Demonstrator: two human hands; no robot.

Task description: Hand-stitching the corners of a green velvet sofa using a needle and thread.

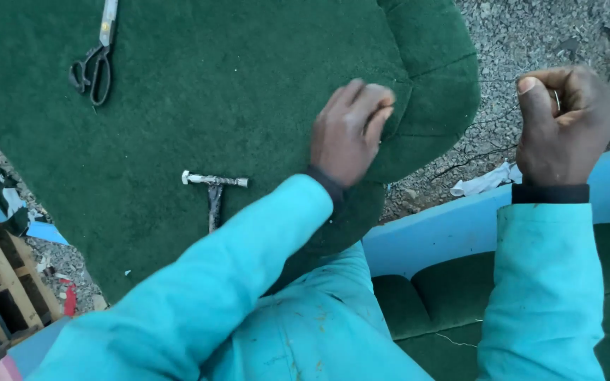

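Head view: my left hand [348,134] pinches the soft green cushion [248,92] at its seam; right hand [566,127], beside it, fists something thin (probably a needle).

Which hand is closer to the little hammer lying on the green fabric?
The left hand. It rests on the green fabric, just up and to the right of the hammer. The right hand is a raised fist far off, over the gravel.
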